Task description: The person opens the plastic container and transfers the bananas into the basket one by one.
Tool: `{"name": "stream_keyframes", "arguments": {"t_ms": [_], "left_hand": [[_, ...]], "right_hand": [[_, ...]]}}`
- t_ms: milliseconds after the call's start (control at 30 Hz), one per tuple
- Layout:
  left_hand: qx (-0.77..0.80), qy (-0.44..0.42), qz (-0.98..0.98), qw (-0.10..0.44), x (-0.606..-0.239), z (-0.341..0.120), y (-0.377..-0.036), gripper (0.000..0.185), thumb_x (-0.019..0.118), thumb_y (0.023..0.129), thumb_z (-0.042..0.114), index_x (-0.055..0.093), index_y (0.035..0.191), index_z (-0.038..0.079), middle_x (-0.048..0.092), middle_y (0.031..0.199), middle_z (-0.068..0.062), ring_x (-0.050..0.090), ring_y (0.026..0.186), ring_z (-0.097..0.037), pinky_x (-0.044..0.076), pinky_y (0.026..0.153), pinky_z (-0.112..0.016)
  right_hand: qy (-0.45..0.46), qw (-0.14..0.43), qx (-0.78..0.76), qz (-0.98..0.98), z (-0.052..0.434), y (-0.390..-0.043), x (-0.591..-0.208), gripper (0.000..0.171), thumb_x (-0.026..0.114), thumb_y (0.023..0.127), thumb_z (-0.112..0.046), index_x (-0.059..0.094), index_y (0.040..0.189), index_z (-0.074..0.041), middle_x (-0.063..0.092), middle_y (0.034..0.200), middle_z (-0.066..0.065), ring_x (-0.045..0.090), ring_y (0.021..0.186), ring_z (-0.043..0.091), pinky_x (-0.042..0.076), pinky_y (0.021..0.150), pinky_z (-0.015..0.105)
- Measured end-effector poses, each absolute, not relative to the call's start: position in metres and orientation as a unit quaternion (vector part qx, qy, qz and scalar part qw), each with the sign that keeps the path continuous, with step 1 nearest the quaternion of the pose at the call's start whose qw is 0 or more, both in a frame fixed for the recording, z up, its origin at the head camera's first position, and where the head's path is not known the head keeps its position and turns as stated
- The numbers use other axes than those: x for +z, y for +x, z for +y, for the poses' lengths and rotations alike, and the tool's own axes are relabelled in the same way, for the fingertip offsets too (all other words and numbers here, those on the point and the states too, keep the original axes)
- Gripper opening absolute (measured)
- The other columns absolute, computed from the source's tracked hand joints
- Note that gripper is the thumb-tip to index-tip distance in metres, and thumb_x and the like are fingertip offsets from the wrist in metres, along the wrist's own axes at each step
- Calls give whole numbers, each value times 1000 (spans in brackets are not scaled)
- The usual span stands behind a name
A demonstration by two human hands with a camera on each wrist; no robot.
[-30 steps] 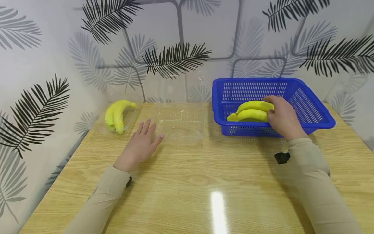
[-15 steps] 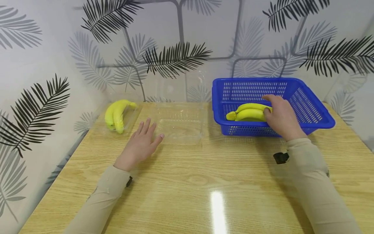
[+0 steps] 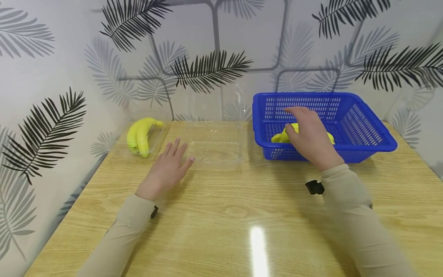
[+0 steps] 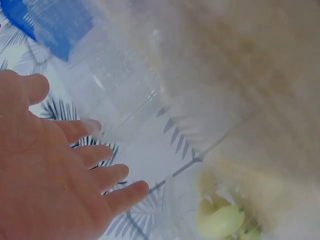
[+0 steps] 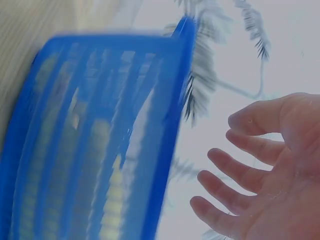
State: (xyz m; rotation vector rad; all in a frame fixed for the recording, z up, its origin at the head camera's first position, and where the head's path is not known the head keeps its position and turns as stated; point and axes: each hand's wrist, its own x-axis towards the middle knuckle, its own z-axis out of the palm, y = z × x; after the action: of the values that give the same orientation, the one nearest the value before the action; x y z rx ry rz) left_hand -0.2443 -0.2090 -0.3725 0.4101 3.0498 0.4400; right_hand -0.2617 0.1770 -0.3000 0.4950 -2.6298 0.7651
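Note:
Bananas (image 3: pixel 283 137) lie in the blue basket (image 3: pixel 372 130), partly covered by the right hand (image 3: pixel 309 138). That hand hovers over the basket, its thumb and fingers parted and nothing held, as the right wrist view confirms. The left hand (image 3: pixel 164 171) has its fingers spread, close to the front left corner of a clear plastic container (image 3: pixel 214 154) whose lid stands raised behind it. Whether it touches the container I cannot tell. Farther left, a second clear container holds yellow bananas (image 3: pixel 142 134).
The wood-grain table (image 3: pixel 221 207) meets a leaf-patterned wall (image 3: pixel 235 34) at the back. A bright light reflection (image 3: pixel 258 250) shows on its front part. In the right wrist view the basket's slotted side wall (image 5: pixel 115 75) rises beside the hand.
My right hand has let go of the bananas and shifted left above them. The bananas have settled lower in the basket. The left hand stays in place.

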Motion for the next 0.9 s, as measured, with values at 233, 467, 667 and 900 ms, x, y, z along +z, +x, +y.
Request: {"name": "stream_keyframes", "arguments": {"t_ms": [233,467,667,900], "left_hand": [[191,139,972,-20,-349,-226,-244,69,26,107,47,17,156,0,4,163,-19,-4,147,-38,9,117,-54],[216,106,965,-103,-329,-261,-244,64,29,107,42,25,152,-4,10,160,-26,0,146,-44,7,116,-58],[222,46,961,-155,-327,-300,-252,62,29,107,38,27,151,-5,10,158,-30,1,144,-50,6,114,-62],[260,-12,955,-143,-340,-336,-257,61,28,107,37,24,154,-2,1,160,-28,-4,144,-50,4,113,-63]], "right_hand": [[242,205,264,-911,132,-254,-299,37,57,95,-6,56,132,-1,54,133,19,44,126,40,33,106,51],[284,194,261,-902,86,-250,-301,36,56,96,-7,56,131,-1,56,132,15,47,122,36,36,104,48],[292,157,271,-904,46,-254,-307,38,54,98,-13,55,135,-8,54,137,8,43,129,31,35,108,44],[300,132,286,-900,3,-259,-316,40,56,97,-13,54,137,-10,52,138,8,45,129,28,36,108,41]]}}
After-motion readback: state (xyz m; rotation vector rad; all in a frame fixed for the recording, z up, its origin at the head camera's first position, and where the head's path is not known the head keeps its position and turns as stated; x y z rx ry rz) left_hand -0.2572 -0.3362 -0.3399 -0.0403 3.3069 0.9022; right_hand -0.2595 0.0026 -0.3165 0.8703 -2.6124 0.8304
